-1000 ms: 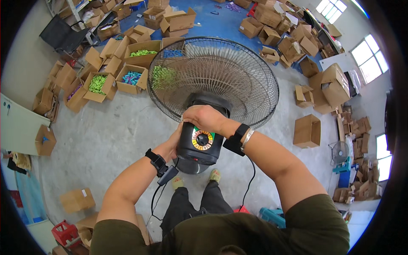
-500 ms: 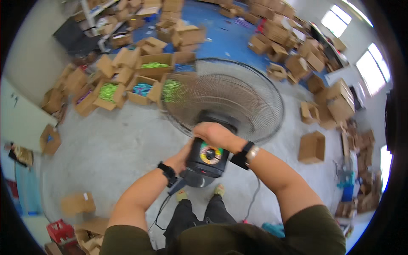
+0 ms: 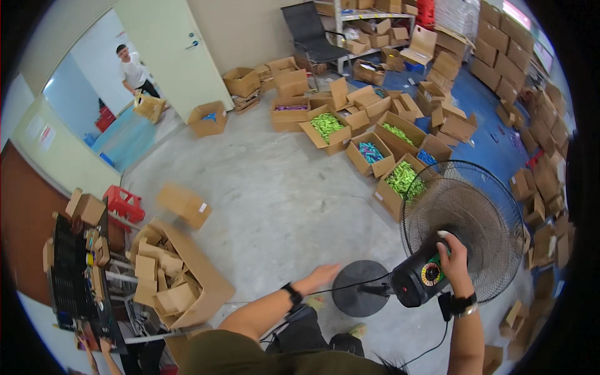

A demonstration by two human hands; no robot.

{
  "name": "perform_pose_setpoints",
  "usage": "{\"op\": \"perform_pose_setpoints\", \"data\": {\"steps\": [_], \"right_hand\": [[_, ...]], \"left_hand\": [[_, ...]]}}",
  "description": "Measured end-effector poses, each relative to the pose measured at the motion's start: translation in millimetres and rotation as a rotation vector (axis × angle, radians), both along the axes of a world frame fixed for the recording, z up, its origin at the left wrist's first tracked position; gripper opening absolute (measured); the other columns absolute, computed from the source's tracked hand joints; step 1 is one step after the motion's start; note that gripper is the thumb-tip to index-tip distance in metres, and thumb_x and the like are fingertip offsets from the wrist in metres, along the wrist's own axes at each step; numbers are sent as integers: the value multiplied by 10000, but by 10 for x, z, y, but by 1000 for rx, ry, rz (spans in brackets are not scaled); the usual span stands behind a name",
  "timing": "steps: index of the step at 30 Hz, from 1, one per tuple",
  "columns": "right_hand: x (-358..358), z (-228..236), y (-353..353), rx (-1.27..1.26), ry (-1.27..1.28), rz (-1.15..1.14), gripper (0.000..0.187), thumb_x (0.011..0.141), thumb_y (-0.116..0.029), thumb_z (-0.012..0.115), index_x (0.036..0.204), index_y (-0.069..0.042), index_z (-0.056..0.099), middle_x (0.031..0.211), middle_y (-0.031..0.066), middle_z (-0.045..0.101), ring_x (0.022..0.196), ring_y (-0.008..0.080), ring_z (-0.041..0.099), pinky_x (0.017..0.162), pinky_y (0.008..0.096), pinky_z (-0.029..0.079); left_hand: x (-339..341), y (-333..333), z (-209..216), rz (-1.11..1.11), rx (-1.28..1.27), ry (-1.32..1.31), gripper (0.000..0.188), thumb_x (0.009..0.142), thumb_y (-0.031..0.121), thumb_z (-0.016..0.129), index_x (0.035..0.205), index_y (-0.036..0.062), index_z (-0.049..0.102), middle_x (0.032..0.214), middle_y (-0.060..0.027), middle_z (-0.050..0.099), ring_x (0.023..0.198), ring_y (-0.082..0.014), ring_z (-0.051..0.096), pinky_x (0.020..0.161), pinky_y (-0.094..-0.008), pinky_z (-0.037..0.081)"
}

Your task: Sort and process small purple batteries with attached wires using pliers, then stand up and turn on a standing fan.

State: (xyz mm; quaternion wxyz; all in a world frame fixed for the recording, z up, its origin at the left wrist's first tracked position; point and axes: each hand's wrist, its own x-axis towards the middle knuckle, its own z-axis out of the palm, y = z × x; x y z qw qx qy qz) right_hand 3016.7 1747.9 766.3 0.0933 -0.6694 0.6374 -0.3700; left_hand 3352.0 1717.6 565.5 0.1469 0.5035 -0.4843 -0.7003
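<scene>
A black pedestal fan (image 3: 409,284) stands in front of me on the right, its round wire cage (image 3: 494,187) turned away from me. My right hand (image 3: 455,253) is wrapped over the top of its motor housing, beside a coloured dial (image 3: 431,274). Below it, the round black base (image 3: 360,289) rests on the floor near my feet. My left hand (image 3: 322,276) is off the housing, fingers stretched out, just left of the base and touching nothing that I can see. A dark cable (image 3: 350,285) crosses over the base.
Open cardboard boxes (image 3: 369,156) of green, blue and purple pieces line the floor ahead. At left are a large carton of flattened cardboard (image 3: 200,275), a red stool (image 3: 124,203) and a person's hands (image 3: 107,347). Another person (image 3: 132,69) with a yellowish bag stands in the doorway.
My view has swung left, bringing the doorway and a person into sight. My left hand has come off the fan housing and reaches out lower; my right hand stays on it.
</scene>
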Motion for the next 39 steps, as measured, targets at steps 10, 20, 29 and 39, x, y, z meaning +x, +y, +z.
{"op": "perform_pose_setpoints", "data": {"steps": [10, 20, 29, 39], "right_hand": [[761, -929, 1862, 971, -322, 668, 245, 823, -224, 635, 933, -7, 615, 787, 109, 641, 695, 162, 609, 637, 274, 477], [290, -1827, 2528, 1382, 232, 859, 333, 861, -326, 539, 961, -21, 627, 866, 154, 656, 817, 250, 639, 725, 333, 487], [1464, -1889, 2110, 1148, 404, 790, 278, 810, -313, 582, 842, -42, 632, 751, 153, 646, 731, 302, 640, 634, 353, 499], [3308, -1837, 1776, 1121, 443, 847, 326, 821, -352, 569, 878, -37, 632, 782, 162, 642, 776, 348, 615, 676, 392, 483]], "left_hand": [[772, 3464, -444, 140, 397, -452, 840, 779, 679, 441, 1146, -74, 509, 1133, -244, 544, 1071, -307, 516, 892, -364, 400], [890, 5073, -564, 309, 361, -578, 794, 816, 659, 401, 1066, -76, 566, 1025, -192, 621, 990, -303, 575, 844, -381, 425], [2201, 4848, -875, 1272, 336, -226, 566, 852, 496, 508, 906, -60, 599, 773, -111, 594, 698, -203, 512, 671, -344, 434], [4079, 4744, -1436, 757, 303, -707, 539, 843, 464, 460, 849, -44, 639, 907, -275, 603, 929, -402, 565, 800, -443, 442]]}}
